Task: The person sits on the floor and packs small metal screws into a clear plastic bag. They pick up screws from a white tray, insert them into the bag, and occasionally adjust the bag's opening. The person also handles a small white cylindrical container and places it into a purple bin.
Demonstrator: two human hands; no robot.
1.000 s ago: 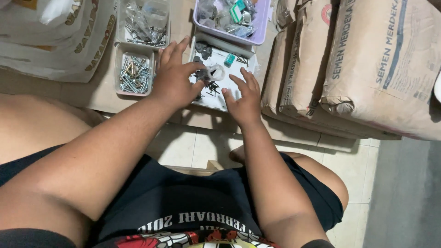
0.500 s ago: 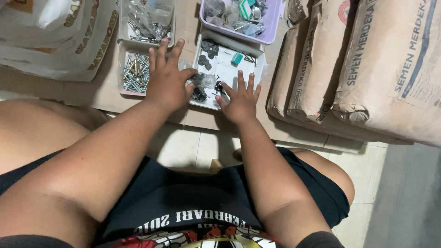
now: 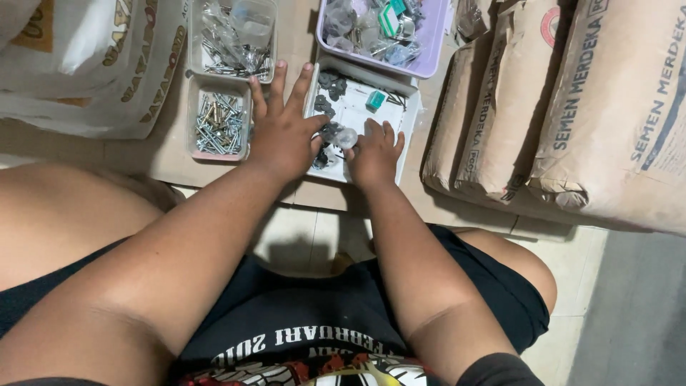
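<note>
White tray (image 3: 357,114) of dark parts: left hand (image 3: 282,132) splayed flat, empty; right hand (image 3: 373,154) curled, grip unclear; screw tray (image 3: 194,118) beside.

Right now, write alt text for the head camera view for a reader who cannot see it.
Two bare hands, the left hand and the right hand, rest with fingers spread in a shallow white rectangular tray of small dark parts. Left of it sit two clear plastic tubs of silver screws; a lilac plastic tub lies behind, and stacked brown paper sacks lie to the right.
</note>
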